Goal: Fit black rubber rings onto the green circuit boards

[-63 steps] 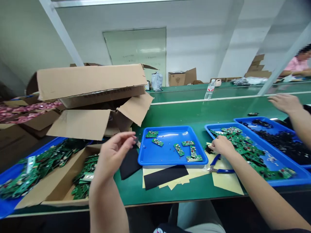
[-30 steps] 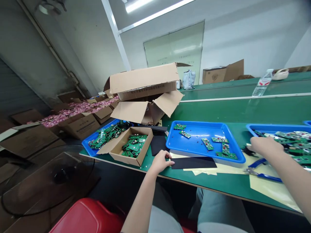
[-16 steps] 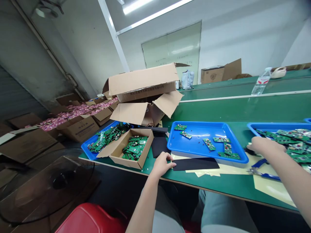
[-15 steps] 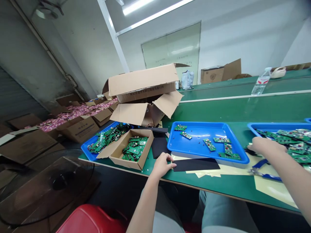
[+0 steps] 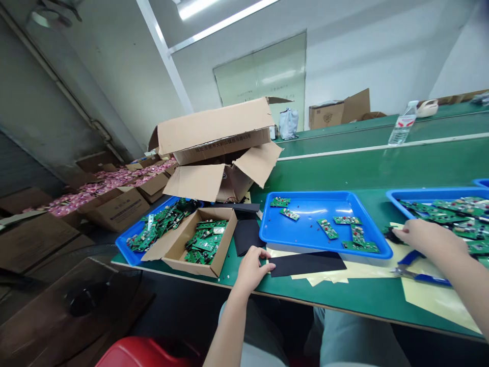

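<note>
My left hand [image 5: 252, 267] rests at the table's front edge, its fingers curled and its thumb at the left end of a flat black strip [image 5: 309, 263]. The strip lies in front of a blue tray [image 5: 305, 244] that holds several green circuit boards [image 5: 327, 229]. On the right, my right hand [image 5: 431, 239] is closed, fingertips down at a small dark thing [image 5: 390, 233] on yellow paper [image 5: 430, 300]. What sits between those fingertips is hidden. Blue-handled cutters [image 5: 414, 270] lie just below that hand. Beside it stands a second blue tray [image 5: 416, 194], piled with boards.
A small cardboard box [image 5: 218, 262] of boards stands left, next to another filled blue tray [image 5: 130, 255]. Large open cartons [image 5: 214, 130] rise behind. A water bottle [image 5: 404, 124] stands toward the back right. A red stool [image 5: 141, 354] is at lower left.
The view has shifted slightly, so things at the left sit further left. My right hand stays by the dark thing with its fingertips lower; my left hand stays at the strip.
</note>
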### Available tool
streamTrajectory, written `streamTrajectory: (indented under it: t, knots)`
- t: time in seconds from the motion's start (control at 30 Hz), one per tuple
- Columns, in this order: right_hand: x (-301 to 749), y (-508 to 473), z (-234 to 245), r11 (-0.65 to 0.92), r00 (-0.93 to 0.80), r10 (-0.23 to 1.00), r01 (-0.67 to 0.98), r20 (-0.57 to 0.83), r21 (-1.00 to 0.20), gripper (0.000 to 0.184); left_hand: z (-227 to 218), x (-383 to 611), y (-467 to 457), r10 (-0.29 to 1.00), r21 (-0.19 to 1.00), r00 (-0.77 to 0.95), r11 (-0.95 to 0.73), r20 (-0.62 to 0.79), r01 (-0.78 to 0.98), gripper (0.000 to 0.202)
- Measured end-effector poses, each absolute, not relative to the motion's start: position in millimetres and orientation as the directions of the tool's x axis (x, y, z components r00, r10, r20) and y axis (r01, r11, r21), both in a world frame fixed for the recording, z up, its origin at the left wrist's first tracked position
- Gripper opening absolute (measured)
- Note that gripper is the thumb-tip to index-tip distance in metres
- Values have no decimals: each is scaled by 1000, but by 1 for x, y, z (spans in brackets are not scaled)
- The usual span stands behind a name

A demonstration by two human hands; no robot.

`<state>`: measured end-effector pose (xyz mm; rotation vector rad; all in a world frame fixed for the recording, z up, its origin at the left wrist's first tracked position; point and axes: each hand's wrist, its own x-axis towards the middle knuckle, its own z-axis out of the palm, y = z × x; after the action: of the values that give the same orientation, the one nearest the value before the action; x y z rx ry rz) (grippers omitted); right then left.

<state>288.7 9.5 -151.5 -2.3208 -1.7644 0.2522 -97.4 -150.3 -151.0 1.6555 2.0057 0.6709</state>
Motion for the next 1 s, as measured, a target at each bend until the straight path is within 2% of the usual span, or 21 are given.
streamTrajectory:
  t: [0.13,0.27,0.4,0.53,0.6,0.7,0.77,0.87,1.0]
  knots:
    - [285,-5,-133,-280,248,955,933,-162,-226,34,-149,-97,-149,985,620,-170,141,-13,772,9]
    - [288,-13,-120,-297,255,947,926,-197,-231,28,-147,-99,-145,989,618,-149,113,7,778,17]
    - [290,-26,-111,-160,153,987,920,-47,-359,24,-145,-102,-140,993,620,-118,77,25,781,19]
    - [257,-49,-110,199,-100,971,840,218,-505,22,-145,-103,-136,992,627,-122,68,44,776,21]
    - [221,-60,-114,402,-249,906,758,342,-513,22,-146,-104,-135,989,632,-135,70,57,772,21]
    - [153,-72,-125,670,-476,739,597,477,-441,16,-146,-103,-135,985,638,-153,66,81,767,23]
    - [112,-75,-136,788,-586,614,494,529,-367,14,-145,-102,-135,982,637,-159,59,101,769,26]
    - [70,-74,-149,868,-678,494,420,544,-265,16,-144,-100,-135,978,639,-161,38,135,769,33]
    - [60,-77,-159,894,-736,433,422,520,-148,17,-152,-106,-132,957,660,-219,39,193,750,48]
